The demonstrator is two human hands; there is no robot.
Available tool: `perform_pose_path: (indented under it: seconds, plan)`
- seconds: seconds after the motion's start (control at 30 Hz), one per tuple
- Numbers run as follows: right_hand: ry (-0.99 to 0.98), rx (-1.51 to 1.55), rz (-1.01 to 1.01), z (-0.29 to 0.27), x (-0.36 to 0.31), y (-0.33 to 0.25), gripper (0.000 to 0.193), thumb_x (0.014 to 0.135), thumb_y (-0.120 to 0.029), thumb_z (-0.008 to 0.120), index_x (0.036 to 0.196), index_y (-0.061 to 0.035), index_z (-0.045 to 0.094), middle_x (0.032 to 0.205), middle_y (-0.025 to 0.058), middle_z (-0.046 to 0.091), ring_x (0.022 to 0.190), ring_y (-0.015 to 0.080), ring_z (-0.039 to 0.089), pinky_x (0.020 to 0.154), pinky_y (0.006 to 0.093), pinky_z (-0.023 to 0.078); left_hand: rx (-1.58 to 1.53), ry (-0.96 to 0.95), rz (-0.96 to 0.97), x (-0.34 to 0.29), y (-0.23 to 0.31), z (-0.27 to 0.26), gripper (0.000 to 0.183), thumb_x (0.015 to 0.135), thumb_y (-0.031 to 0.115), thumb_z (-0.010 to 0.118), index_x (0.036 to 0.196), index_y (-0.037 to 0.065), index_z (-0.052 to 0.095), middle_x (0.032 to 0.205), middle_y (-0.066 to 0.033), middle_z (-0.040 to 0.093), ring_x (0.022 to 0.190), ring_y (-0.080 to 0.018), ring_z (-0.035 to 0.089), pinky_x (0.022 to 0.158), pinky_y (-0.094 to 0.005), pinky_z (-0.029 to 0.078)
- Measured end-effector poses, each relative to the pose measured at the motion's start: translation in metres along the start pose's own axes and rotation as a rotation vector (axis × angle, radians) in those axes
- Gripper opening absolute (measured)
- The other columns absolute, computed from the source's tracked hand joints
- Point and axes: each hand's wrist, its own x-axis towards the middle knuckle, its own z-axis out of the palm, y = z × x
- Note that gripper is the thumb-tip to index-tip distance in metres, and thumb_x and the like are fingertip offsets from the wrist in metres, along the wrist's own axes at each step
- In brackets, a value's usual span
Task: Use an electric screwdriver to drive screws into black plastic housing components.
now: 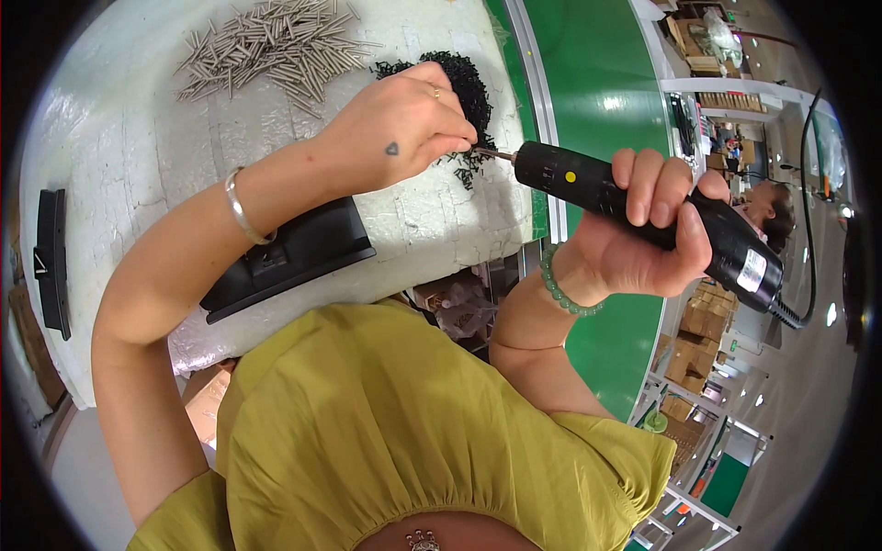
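Note:
My right hand [643,243] is wrapped around a black electric screwdriver [574,179], whose thin bit points left. At the tip of that bit, the thumb and fingers of my left hand [409,124] are pinched together. Whatever sits between those fingertips is too small and hidden to make out. Just beyond my left hand lies a heap of small black screws [469,87], partly covered by the hand. A black plastic part [299,243] rests under my left forearm, near the table edge closest to me.
Silver metal pins [276,46] lie in a loose pile at the far left of the wrapped white work surface [119,156]. Another long black part [52,264] is at the left edge. To the right runs a green surface [593,73] with a metal rail. The screwdriver's cord [810,202] loops upward.

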Motion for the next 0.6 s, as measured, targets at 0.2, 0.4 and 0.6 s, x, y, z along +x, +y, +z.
perform_pose_path:
  seconds: [0.2,0.4,0.6]
  plan:
    - [-0.025,0.13,-0.023,-0.001,0.002,-0.012,0.035,0.08,-0.014,0.048,0.114,-0.0101,0.053,0.064,-0.0007,0.043,0.054,0.0124,0.042,0.064,0.0333,0.038,-0.844,-0.182,-0.62,0.005,0.017,-0.023,0.025,0.092,0.02,0.055,0.106,0.002,0.066,0.103,-0.0069,0.067,0.09,-0.0133,0.057,0.079,-0.0292,0.048]
    - [-0.054,0.086,-0.024,0.015,0.01,-0.02,0.023,0.076,-0.013,0.055,0.099,-0.0083,0.056,0.063,-0.0044,0.047,0.054,0.007,0.044,0.063,0.026,0.035,-1.518,-0.191,-0.756,-0.006,0.021,-0.031,0.036,0.095,0.028,0.05,0.117,0.0,0.057,0.108,-0.0104,0.064,0.096,-0.0122,0.055,0.082,-0.0278,0.047]
    - [-0.072,0.109,-0.022,0.02,0.009,-0.028,0.022,0.076,-0.014,0.057,0.097,-0.0079,0.056,0.062,-0.0047,0.048,0.055,0.0064,0.045,0.065,0.0259,0.037,-1.49,-0.152,-0.747,-0.007,0.033,-0.037,0.034,0.096,0.026,0.05,0.114,-0.001,0.058,0.105,-0.0104,0.065,0.089,-0.0119,0.057,0.077,-0.027,0.049]
